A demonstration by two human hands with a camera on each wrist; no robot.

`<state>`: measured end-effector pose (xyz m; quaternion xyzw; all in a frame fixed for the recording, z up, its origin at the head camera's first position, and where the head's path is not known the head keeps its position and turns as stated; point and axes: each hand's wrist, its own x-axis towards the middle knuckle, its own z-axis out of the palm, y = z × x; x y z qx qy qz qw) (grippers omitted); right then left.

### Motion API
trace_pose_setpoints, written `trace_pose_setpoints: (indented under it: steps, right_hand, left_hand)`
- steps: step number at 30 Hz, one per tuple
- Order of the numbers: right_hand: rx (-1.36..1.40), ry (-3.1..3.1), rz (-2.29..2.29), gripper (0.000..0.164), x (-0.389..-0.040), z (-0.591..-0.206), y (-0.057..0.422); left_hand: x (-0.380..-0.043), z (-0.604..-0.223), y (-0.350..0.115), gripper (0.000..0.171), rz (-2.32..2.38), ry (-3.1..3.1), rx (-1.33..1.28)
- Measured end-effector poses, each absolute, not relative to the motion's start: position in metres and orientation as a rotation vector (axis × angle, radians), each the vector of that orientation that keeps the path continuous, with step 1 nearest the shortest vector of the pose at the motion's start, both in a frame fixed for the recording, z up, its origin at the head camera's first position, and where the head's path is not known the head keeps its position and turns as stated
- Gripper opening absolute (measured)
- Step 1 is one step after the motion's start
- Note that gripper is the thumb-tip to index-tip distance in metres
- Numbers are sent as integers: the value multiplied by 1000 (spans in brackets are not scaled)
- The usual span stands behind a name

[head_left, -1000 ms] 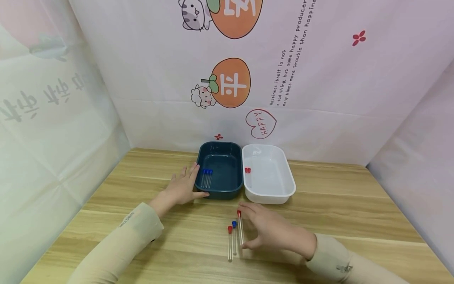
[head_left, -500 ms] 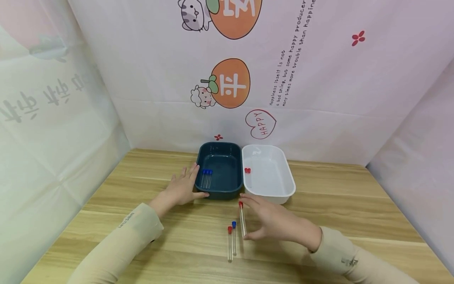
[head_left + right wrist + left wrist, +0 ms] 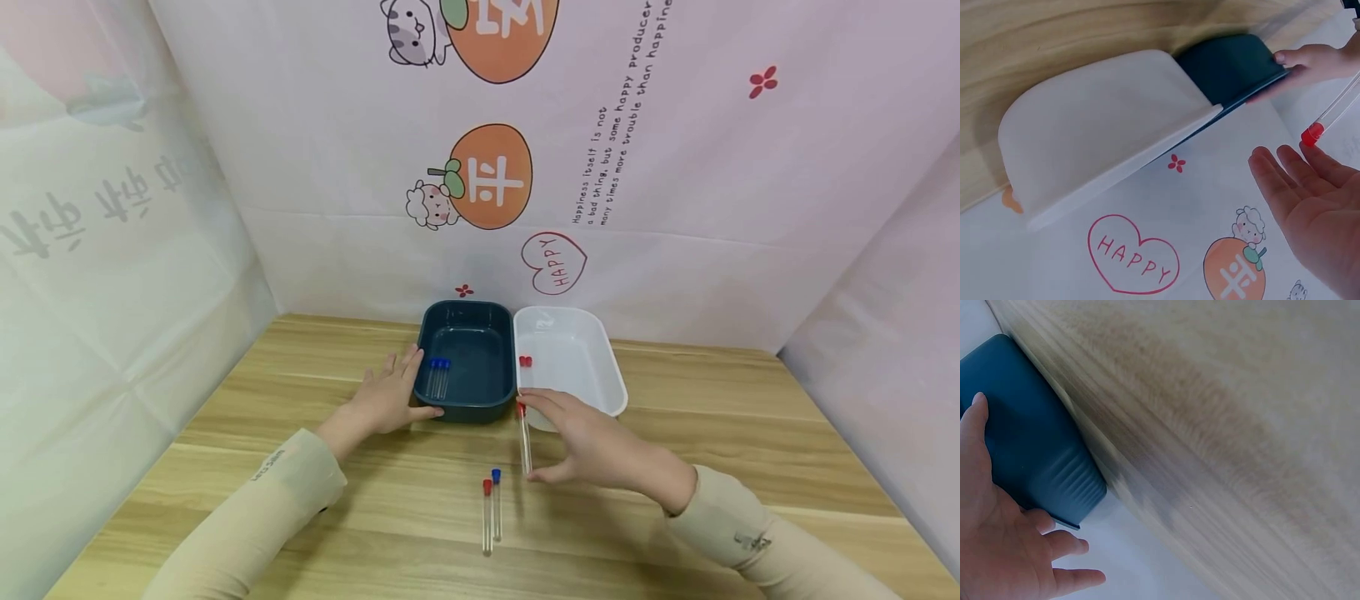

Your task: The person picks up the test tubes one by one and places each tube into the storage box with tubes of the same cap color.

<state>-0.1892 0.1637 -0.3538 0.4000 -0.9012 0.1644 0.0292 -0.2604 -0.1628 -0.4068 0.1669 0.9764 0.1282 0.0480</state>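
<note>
My right hand (image 3: 600,442) holds a clear test tube with a red cap (image 3: 526,446) lengthwise, thumb at its bottom end and a fingertip at the cap. It is raised in front of the white bin (image 3: 573,362). In the right wrist view the red cap (image 3: 1312,134) meets a fingertip. My left hand (image 3: 384,402) rests on the near left corner of the dark blue bin (image 3: 476,412), fingers fairly straight along its side and thumb on its front wall. On the table lie one red-capped tube (image 3: 487,521) and one blue-capped tube (image 3: 497,508), side by side.
Several blue-capped tubes (image 3: 438,379) lie inside the dark blue bin at its left. Two red caps (image 3: 525,362) show in the white bin's left side. Both bins stand side by side on the wooden table (image 3: 697,467), near the printed backdrop (image 3: 660,275).
My right hand has lifted the red-capped test tube off the table beside the other two and carried it forward and slightly right, toward the white bin. My left hand has stayed at the blue bin.
</note>
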Motion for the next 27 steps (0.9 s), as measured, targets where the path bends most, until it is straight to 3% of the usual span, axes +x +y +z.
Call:
trace_pose_setpoints:
  steps: [27]
  right_hand:
    - [1113, -2750, 583, 86, -230, -347, 186]
  left_hand:
    - [-260, -403, -162, 111, 379, 2962, 496]
